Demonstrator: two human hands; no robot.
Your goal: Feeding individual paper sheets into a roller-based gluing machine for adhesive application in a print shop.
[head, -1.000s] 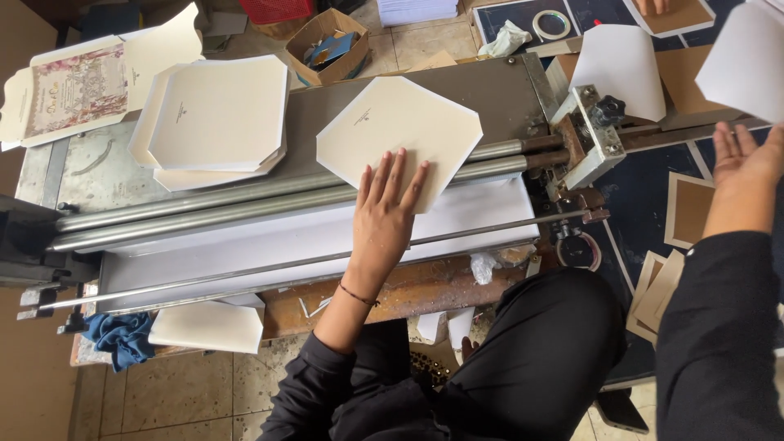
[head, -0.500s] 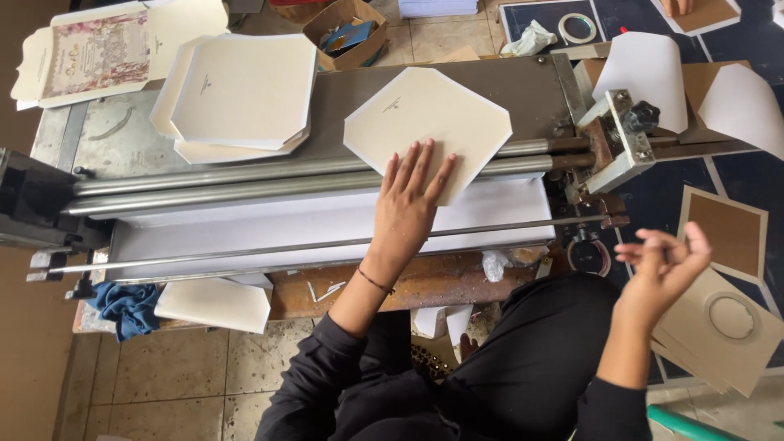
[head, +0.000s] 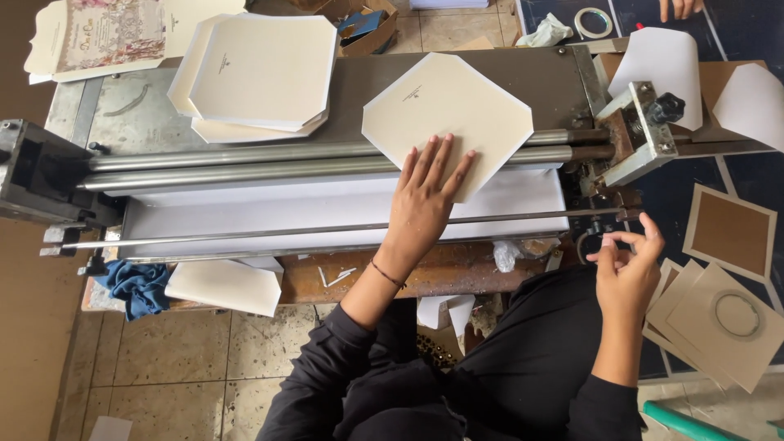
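My left hand [head: 425,192] lies flat, fingers spread, on the near corner of a cream card with cut corners [head: 445,110]. The card rests on the grey bed and across the two steel rollers [head: 245,163] of a roller machine. My right hand [head: 627,265] hovers beside the machine's right end, near the small wheel [head: 590,245] below the black knob [head: 665,106]. Its fingers are loosely curled and nothing shows in it.
A stack of similar cream cards [head: 261,73] sits on the bed at the left. A printed card [head: 106,37] lies far left, and brown boards [head: 727,310] cover the floor at the right. White curled sheets [head: 661,65], a tape roll [head: 592,20], a blue rag [head: 135,286], another person's hand [head: 678,8].
My right hand dropped from high at the far right to beside the machine's right end. My left hand stayed pressed flat on the cream card at the rollers.
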